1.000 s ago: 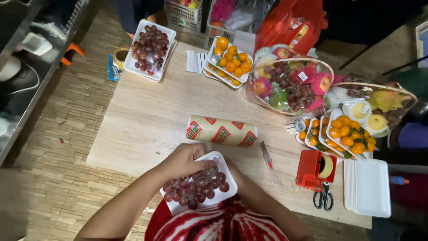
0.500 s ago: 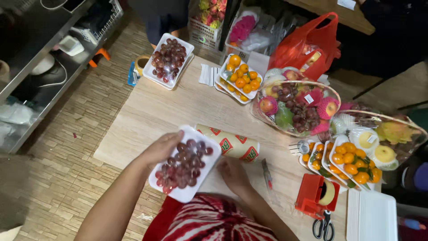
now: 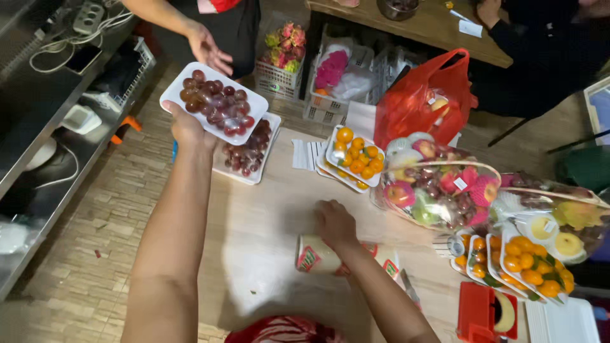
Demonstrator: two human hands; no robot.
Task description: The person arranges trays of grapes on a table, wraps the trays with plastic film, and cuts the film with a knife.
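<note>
Your left hand [image 3: 184,124] grips the near edge of a white tray of grapes [image 3: 215,101], holding it up above a second grape tray [image 3: 244,155] on the tabletop [image 3: 267,216], just short of another person's open hand [image 3: 210,51]. Your right hand [image 3: 335,222] rests palm-down, fingers curled, on a roll of wrap [image 3: 318,257].

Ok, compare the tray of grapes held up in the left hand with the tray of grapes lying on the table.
The held tray of grapes is lifted off the table in the left hand, near another person's hand; the table tray of grapes lies flat on the wooden table. The held tray shows whole, while the table tray is partly hidden beneath it. Both are white trays filled with dark red grapes.
</note>
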